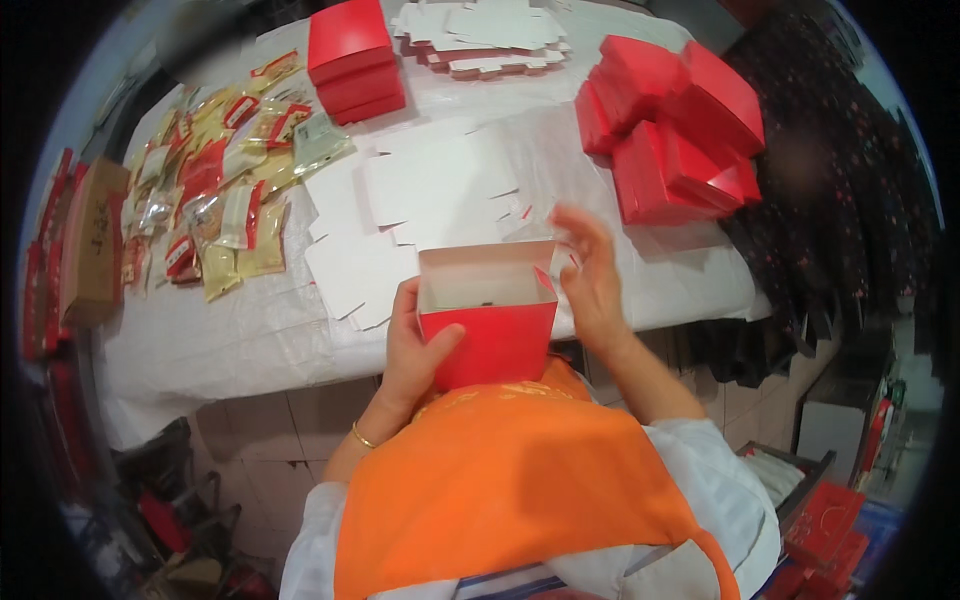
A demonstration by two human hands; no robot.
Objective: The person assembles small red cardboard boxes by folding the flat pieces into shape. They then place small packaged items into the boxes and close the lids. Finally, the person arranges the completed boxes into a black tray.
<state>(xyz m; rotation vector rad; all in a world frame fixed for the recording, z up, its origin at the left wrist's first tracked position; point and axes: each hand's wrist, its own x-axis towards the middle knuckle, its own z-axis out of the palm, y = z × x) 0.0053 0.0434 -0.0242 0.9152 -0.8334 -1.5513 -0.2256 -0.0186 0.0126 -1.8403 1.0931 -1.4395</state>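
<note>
A red cardboard box [495, 340] with a pale inside stands open-topped at the table's near edge, against my orange apron. Around its left side wraps my left hand [420, 345], the thumb lying on the red front wall. My right hand [590, 275] is raised at the box's right upper corner, fingers partly curled and spread, slightly blurred. Beside it a small red flap [545, 280] shows at that corner. Just beyond the box lie flat white carton blanks [435, 180], overlapping one another.
Several packets [215, 190] are heaped at the left. Stacked red boxes [355, 60] stand at the back, near a pile of white blanks [485, 35]. More red boxes [670, 130] are piled at the right. A brown carton [95, 240] sits at the far left of the white-covered table [240, 350].
</note>
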